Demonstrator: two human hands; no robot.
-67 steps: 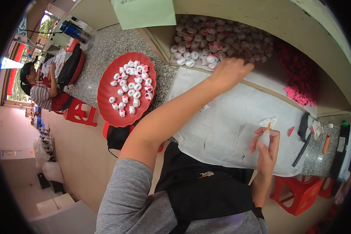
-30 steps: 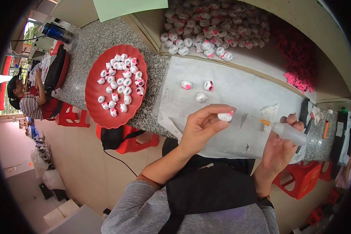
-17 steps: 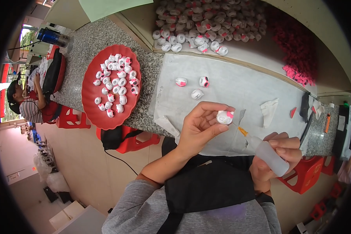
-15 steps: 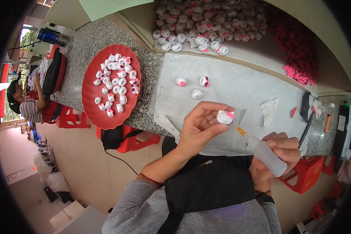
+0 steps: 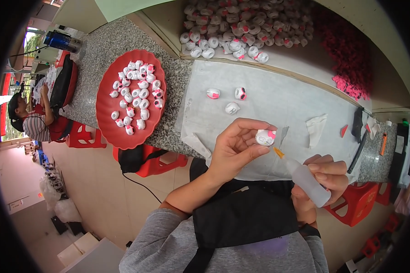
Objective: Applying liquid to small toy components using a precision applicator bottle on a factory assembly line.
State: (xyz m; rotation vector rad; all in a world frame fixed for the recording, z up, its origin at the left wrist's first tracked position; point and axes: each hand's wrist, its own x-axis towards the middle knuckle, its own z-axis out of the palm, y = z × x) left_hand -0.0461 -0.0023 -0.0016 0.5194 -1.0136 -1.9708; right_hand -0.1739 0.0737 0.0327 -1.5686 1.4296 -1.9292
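Observation:
Between the fingertips and thumb of my left hand [image 5: 238, 148] is a small white toy head [image 5: 265, 137] with a pink bow-like patch. My right hand [image 5: 325, 179] is wrapped round a translucent squeeze bottle [image 5: 310, 184], tilted up to the left. Its orange nozzle [image 5: 279, 153] points at the lower right side of the toy head; whether the thin tip touches it I cannot tell. Beyond my hands, three similar toy heads lie on the white sheet [image 5: 259, 88], one of them a white toy head [image 5: 232, 108] closest to my left hand.
A red scalloped tray [image 5: 105, 102] holding many toy heads stands left on the granite counter [image 5: 175, 82]. Behind the sheet, a shelf carries heaped white heads [image 5: 241, 27] and pink pieces [image 5: 348, 68]. Scraps lie at right. A co-worker [image 5: 32, 118] sits far left.
The bottle and my right hand have shifted slightly left, bringing the nozzle closer to the toy head. The toy head has turned a little in my left fingers.

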